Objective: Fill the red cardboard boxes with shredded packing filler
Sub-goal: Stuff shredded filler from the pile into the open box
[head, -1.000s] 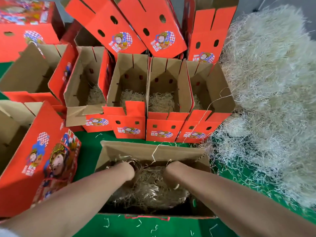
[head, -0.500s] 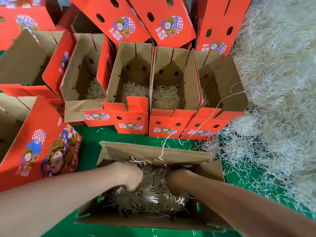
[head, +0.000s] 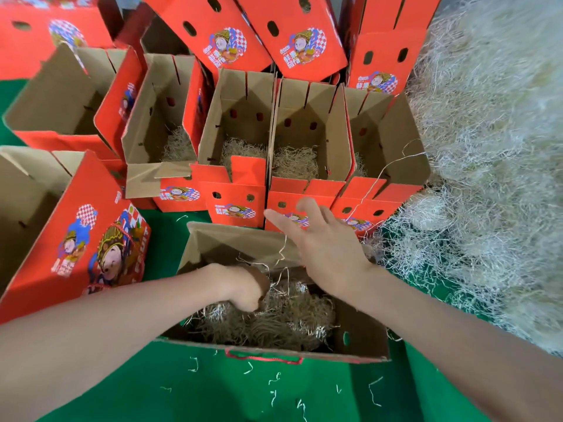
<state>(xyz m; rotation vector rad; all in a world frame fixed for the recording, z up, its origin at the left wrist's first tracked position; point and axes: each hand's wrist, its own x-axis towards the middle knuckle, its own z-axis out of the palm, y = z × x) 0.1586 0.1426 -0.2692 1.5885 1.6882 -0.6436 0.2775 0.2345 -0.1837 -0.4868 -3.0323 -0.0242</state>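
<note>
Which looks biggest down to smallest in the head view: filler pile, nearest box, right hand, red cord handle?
1. filler pile
2. nearest box
3. right hand, though closeness to the camera enlarges it
4. red cord handle

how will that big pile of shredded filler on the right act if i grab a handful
Probably very light and floppy: the filler pile is thin curly strands heaped loosely. Likely springy, since the boxed filler in the near box bulges round the left hand pushed into it. Expect shedding: stray strands dot the green mat.
</note>
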